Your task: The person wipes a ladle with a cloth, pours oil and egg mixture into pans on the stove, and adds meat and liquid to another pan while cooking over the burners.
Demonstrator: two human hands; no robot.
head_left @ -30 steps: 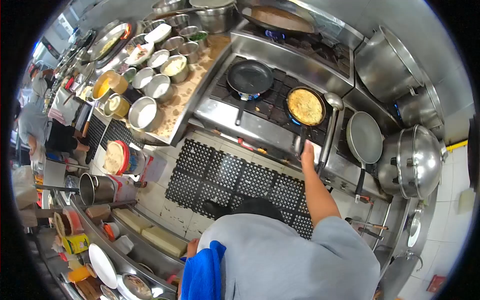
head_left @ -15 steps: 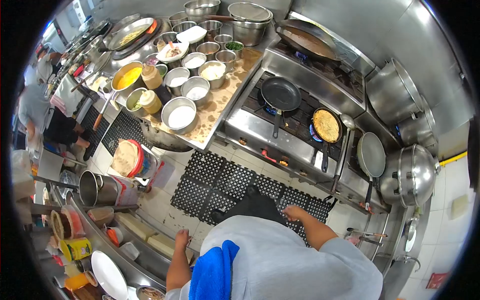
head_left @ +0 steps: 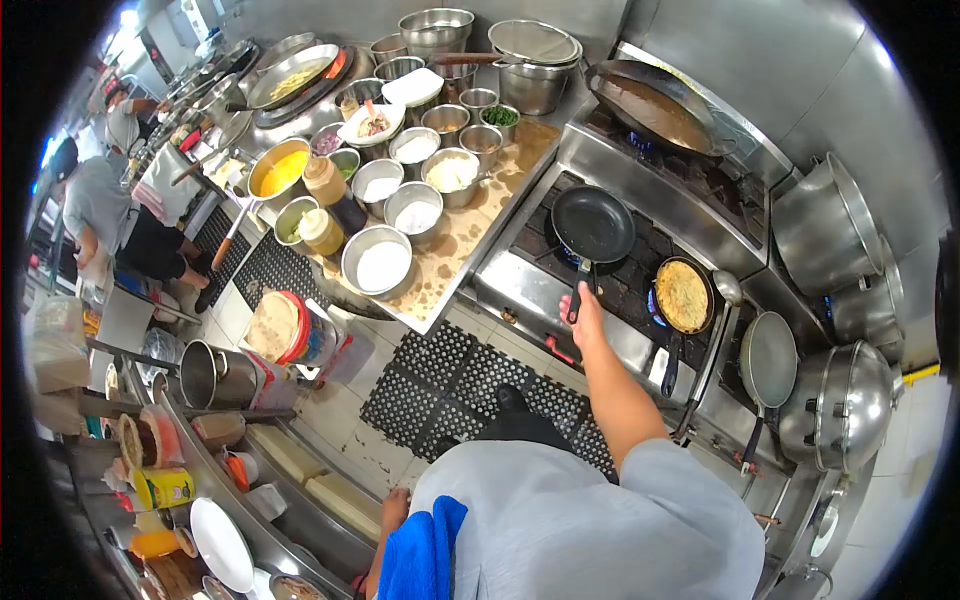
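My right hand is closed round the handle of an empty black frying pan on the stove's left front burner. To its right, a small pan holds a round yellow-brown omelette over a blue flame. My left hand hangs low at my left side beside the blue towel; its fingers are too small and partly hidden to read. A grey pan rests further right, with a ladle lying near it.
Left of the stove, a counter bears several metal bowls and squeeze bottles. Behind the burners sits a large wok. Big steel pots stand at right. A black mat covers the floor. Two other people are at far left.
My right hand was on the omelette pan's handle, let go and drew back, and now holds the empty black pan's handle. My left hand has moved lower and closer to my body.
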